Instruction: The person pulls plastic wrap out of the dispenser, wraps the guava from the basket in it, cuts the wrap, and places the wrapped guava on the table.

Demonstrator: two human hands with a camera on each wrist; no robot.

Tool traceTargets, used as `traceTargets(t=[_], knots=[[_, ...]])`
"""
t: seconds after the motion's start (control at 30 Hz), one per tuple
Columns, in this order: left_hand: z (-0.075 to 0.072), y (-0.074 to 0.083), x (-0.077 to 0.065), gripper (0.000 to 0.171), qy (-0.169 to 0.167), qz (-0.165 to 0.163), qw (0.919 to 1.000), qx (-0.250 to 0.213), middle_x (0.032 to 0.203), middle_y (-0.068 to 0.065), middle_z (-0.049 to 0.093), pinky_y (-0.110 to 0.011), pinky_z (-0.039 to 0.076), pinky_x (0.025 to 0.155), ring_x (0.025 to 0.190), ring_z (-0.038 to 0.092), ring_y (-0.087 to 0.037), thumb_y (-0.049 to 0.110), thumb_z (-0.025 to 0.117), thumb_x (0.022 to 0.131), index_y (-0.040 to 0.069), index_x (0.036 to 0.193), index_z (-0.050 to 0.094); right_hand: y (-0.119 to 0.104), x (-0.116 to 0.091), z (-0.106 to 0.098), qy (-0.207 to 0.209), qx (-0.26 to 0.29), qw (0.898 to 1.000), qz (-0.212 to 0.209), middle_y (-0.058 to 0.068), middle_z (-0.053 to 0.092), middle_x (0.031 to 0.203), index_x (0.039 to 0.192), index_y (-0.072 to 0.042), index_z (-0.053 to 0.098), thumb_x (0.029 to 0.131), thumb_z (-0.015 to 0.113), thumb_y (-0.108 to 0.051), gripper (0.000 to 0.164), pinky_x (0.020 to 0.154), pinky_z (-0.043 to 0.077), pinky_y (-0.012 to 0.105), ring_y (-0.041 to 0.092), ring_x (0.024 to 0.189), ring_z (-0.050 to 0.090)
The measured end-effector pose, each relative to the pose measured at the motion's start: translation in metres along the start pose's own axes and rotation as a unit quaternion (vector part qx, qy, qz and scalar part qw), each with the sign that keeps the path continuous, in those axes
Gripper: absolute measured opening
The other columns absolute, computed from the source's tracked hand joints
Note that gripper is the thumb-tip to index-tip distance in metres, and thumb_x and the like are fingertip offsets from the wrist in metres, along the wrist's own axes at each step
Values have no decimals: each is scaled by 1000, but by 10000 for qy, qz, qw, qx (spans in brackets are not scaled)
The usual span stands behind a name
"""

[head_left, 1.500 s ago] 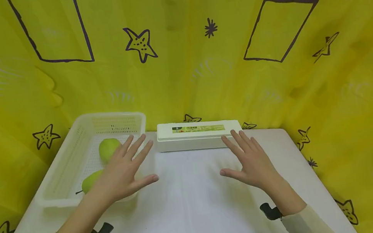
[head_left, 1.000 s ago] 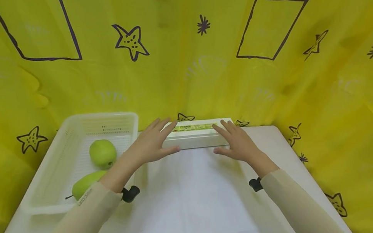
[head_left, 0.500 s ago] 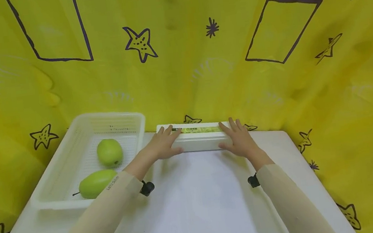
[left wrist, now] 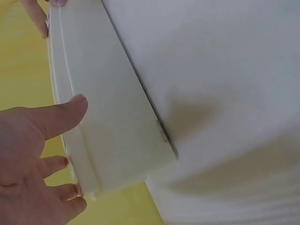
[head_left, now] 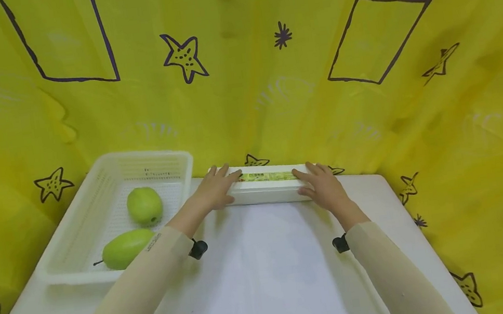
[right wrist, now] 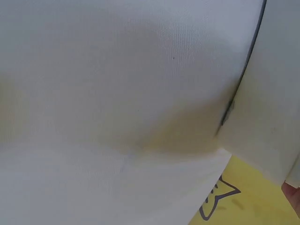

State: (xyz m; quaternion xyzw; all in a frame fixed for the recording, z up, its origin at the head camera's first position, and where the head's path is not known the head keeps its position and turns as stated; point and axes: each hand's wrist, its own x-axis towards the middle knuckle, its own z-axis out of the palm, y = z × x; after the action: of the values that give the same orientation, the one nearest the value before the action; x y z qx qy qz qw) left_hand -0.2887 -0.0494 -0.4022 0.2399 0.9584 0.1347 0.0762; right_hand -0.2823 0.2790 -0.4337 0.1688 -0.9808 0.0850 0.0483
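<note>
White box (head_left: pixel 266 196): at the far side of the desk (head_left: pixel 265 270).
Left grip (head_left: pixel 216 188): I pinch one end.
Right grip (head_left: pixel 325 187): I pinch the opposite end.
Good handling: I should press both ends equally.

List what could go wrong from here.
The long, white, yellow-labelled box sits near the white table's back edge; a push might tip it off. Left grip and right grip hold it near a seam, which might open. The beige left sleeve overlaps the white perforated basket in the head view; withdrawing could bump it.
</note>
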Motion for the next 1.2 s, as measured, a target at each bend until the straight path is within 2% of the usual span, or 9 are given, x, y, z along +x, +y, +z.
traceTargets(t=[0.17, 0.33, 0.47, 0.63, 0.73, 0.83, 1.0, 1.2], knots=[[1, -3, 5, 68, 60, 77, 9999, 130, 160, -24, 27, -60, 21, 119, 145, 20, -55, 13, 70, 93, 16, 154, 39, -4, -2, -3, 227, -161, 9996, -13, 19, 45, 152, 144, -25, 55, 97, 64, -32, 49, 99, 46, 61, 48, 129, 44], [1, -13, 10, 56, 289, 56, 9995, 131, 158, -19, 34, -64, 35, 109, 144, 26, -51, 4, 62, 96, 18, 148, 49, -8, -3, -4, 397, -182, 9990, -137, 18, 50, 148, 142, -25, 57, 97, 63, -32, 46, 96, 48, 59, 47, 124, 49], [0, -15, 11, 55, 220, 81, 9997, 28, 159, -17, 32, -64, 34, 110, 145, 24, -50, 5, 60, 97, 20, 148, 49, -6, -5, -5, 396, -225, 9987, -213, 19, 52, 146, 141, -23, 59, 97, 63, -32, 45, 96, 48, 60, 48, 122, 50], [1, -13, 11, 55, 144, 139, 9998, 84, 159, -18, 32, -63, 34, 110, 145, 25, -49, 6, 60, 98, 20, 149, 48, -1, -7, -5, 305, -350, 9983, -339, 22, 48, 149, 143, -21, 56, 95, 66, -35, 51, 104, 40, 63, 50, 129, 45], [0, -12, 10, 55, 175, 132, 9996, 162, 159, -18, 32, -62, 37, 109, 145, 26, -49, 6, 59, 98, 21, 150, 47, 2, -9, -3, 255, -372, 9980, -441, 24, 42, 152, 146, -19, 52, 94, 68, -34, 57, 109, 33, 66, 52, 137, 37], [-1, -12, 10, 54, 219, 130, 9994, 218, 159, -18, 33, -62, 39, 108, 145, 28, -48, 6, 59, 98, 21, 149, 48, 4, -10, -3, 155, -191, 9988, -421, 23, 36, 156, 150, -17, 47, 95, 68, -32, 61, 110, 32, 66, 49, 143, 29], [-2, -12, 9, 52, 233, 210, 9992, 247, 158, -19, 34, -62, 39, 107, 144, 28, -49, 7, 57, 100, 21, 149, 48, 8, -11, -7, -91, 179, 9994, -292, 20, 33, 159, 151, -16, 44, 99, 62, -30, 57, 109, 33, 66, 45, 147, 26], [-7, -14, 9, 48, 324, 381, 9987, 90, 154, -21, 40, -63, 34, 111, 141, 33, -51, 6, 49, 102, 18, 149, 48, 11, -7, -16, -114, 369, 9988, -294, 19, 40, 155, 149, -16, 47, 103, 53, -30, 48, 111, 31, 65, 44, 145, 31]])
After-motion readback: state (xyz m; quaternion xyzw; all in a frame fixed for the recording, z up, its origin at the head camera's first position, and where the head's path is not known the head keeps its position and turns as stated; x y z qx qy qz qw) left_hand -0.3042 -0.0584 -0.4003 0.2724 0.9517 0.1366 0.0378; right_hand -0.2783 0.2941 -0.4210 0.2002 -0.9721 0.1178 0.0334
